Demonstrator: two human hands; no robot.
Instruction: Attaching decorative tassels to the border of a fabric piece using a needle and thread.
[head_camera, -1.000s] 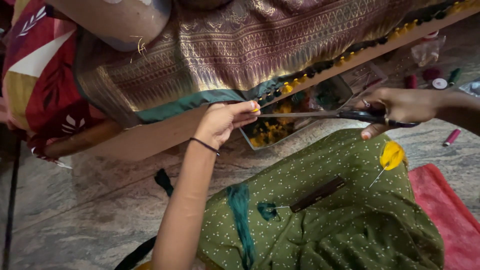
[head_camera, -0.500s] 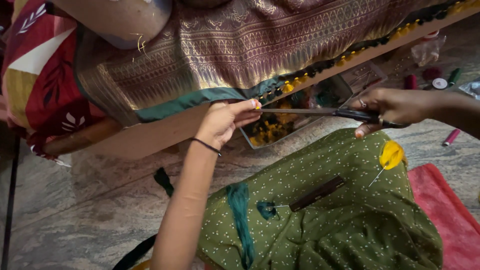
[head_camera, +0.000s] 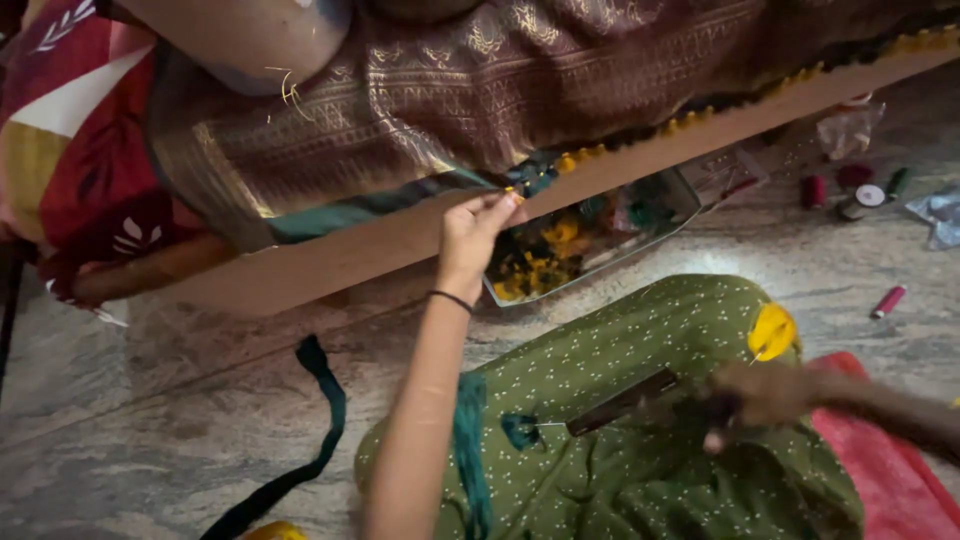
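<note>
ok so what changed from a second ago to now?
The right hand dropped from up near the fabric edge down to the lap on the green cloth, carrying the scissors; it is motion-blurred, so the grip is hard to read. The left hand still pinches the fabric edge. The tray of tassels and the spools on the floor stayed put.

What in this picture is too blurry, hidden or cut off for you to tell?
- Right hand, head view: motion blur hides its grip and whether it holds anything.
- Tray by the wooden board: the board and draped fabric hide its far part; the contents are only yellow and dark bits.
- Left hand: whatever its fingertips pinch is too small to identify.
- Thread spools: too small for detail.
</note>
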